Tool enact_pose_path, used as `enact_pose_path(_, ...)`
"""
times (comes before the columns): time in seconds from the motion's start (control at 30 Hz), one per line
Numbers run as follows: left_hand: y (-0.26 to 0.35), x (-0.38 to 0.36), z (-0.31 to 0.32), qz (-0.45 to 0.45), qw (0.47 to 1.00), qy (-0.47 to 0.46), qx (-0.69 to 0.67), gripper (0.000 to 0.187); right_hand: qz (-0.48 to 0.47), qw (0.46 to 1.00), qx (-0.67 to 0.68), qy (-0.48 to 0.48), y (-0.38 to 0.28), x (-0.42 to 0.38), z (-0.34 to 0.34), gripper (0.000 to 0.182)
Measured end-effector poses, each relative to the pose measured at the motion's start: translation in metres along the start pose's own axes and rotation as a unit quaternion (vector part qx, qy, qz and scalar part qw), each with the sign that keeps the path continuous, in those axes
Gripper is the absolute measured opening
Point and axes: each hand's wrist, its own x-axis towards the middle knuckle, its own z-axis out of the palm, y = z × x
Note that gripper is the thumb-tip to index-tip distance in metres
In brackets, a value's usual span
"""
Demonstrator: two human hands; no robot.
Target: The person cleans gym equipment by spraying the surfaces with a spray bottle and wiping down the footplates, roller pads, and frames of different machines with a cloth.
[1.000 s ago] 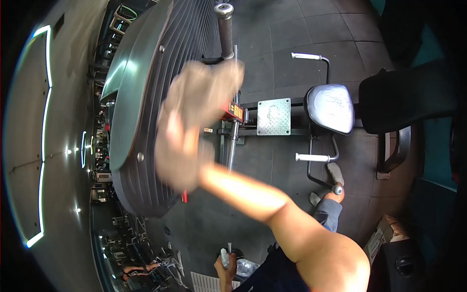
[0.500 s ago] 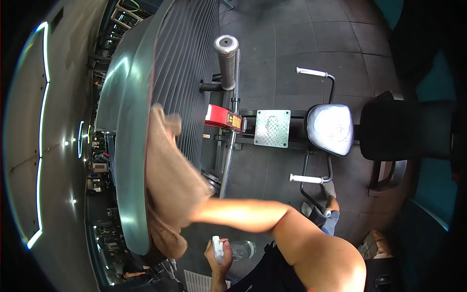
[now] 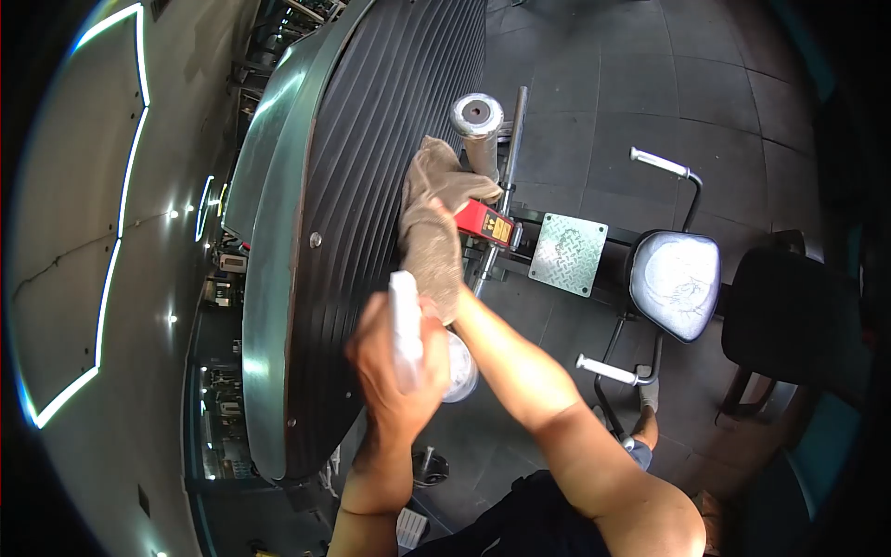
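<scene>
My left hand is wrapped round a clear spray bottle with a white spray head, lower centre. Above it, my right hand is mostly covered by a brown cloth, with a bit of skin showing. The cloth lies against the black ribbed panel, beside a red part with a yellow label and just below a padded roller.
Right of the panel are a diamond-plate footplate, a seat with a shiny pale top and white-gripped handles. Another person's leg shows below the seat. Dark floor tiles lie around the machine.
The cloth and my right hand have moved from the panel's pale green edge to beside the roller. My left hand has raised the bottle close to my right forearm. The view has shifted.
</scene>
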Motion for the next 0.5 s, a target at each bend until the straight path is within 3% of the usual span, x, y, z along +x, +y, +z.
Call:
enact_pose_path(0.03, 0.001, 0.011, -0.004, 0.003, 1.000, 0.023, 0.011, 0.010, 0.033, 0.996, 0.081, -0.013, -0.003, -0.004, -0.006, 0.039)
enact_pose_path(0.1, 0.010, 0.027, -0.011, -0.013, 0.998, 0.055, 0.033, 0.013, -0.059, 0.995, 0.048, -0.068, -0.012, -0.006, -0.008, 0.044)
enact_pose_path(0.13, 0.014, 0.033, -0.013, -0.030, 0.996, 0.066, 0.043, 0.014, -0.060, 0.976, 0.117, -0.172, -0.006, 0.005, -0.033, 0.049)
enact_pose_path(0.17, 0.010, 0.043, -0.009, 0.019, 0.992, 0.104, 0.065, 0.016, -0.044, 0.943, 0.181, -0.275, -0.001, 0.016, -0.057, 0.056)
enact_pose_path(0.23, 0.008, 0.055, -0.005, -0.006, 0.990, 0.097, 0.101, 0.017, -0.013, 0.956, 0.131, -0.262, -0.007, 0.017, -0.066, 0.059)
enact_pose_path(0.33, 0.004, 0.070, 0.005, -0.017, 0.990, 0.090, 0.111, 0.020, -0.066, 0.985, -0.112, -0.115, -0.009, 0.011, -0.056, 0.054)
enact_pose_path(0.5, -0.008, 0.078, 0.029, -0.041, 0.989, 0.053, 0.129, 0.026, 0.008, 0.930, -0.368, -0.017, -0.058, -0.006, -0.019, 0.044)
